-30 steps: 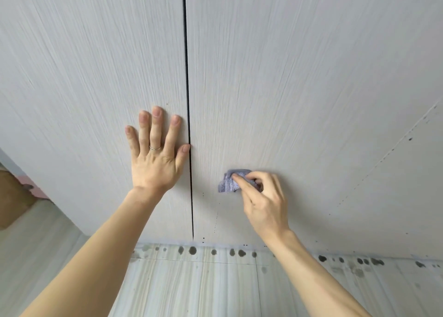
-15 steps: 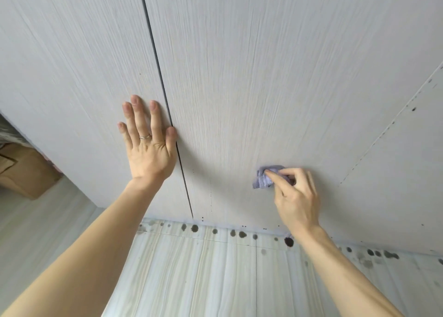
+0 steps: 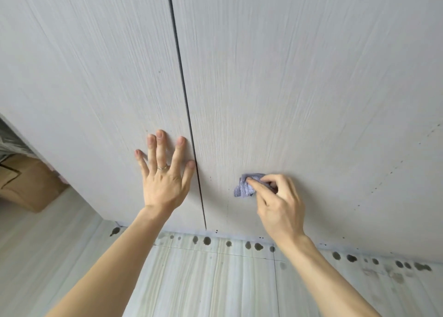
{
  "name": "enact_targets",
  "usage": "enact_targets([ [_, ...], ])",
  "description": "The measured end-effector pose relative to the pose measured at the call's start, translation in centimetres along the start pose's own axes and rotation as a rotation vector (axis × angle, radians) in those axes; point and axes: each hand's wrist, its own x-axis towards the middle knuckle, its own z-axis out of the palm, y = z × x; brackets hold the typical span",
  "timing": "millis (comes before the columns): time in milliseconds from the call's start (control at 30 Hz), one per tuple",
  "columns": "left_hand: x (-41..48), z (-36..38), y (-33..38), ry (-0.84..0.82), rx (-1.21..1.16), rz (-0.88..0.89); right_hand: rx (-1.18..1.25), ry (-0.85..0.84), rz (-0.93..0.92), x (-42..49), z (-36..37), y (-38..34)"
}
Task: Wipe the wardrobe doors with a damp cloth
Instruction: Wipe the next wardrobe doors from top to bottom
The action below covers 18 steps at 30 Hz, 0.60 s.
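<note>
Our left hand (image 3: 163,184) flat on left wardrobe door (image 3: 96,88), fingers (image 3: 161,146) straight and spread, holding nothing; thumb just beside dark gap (image 3: 184,96) between doors; ring (image 3: 162,167) on one finger. Our right hand (image 3: 280,208) pinches small crumpled lavender cloth (image 3: 247,187), fingers curled round it, pressing it low on right wardrobe door (image 3: 299,88). Below doors we see pale floor (image 3: 203,280), dark spots (image 3: 206,240) along base. At far left, cardboard box (image 3: 26,182).
</note>
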Motion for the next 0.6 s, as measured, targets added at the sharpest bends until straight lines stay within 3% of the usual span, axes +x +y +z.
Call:
enact_targets([
  [233,-4.7,6.2,-1.4,0.108,-0.029,0.068,0.040,0.274,-0.118,3.4,1.9,-2.8],
  [300,-5.8,7.4,-2.0,0.124,-0.015,0.075,-0.021,0.231,-0.220,1.1,3.8,-2.5],
  [367,-5.8,7.8,-2.2,0.133,-0.026,0.079,-0.084,0.048,-0.290,-1.9,5.2,-1.7],
  [467,-5.8,8.0,-2.3,0.168,-0.036,0.099,-0.127,-0.127,-0.258,-3.9,5.5,-1.5],
  [600,-5.7,7.7,-2.7,0.199,-0.008,0.146,-0.069,0.101,-0.225,0.9,4.3,-4.2],
])
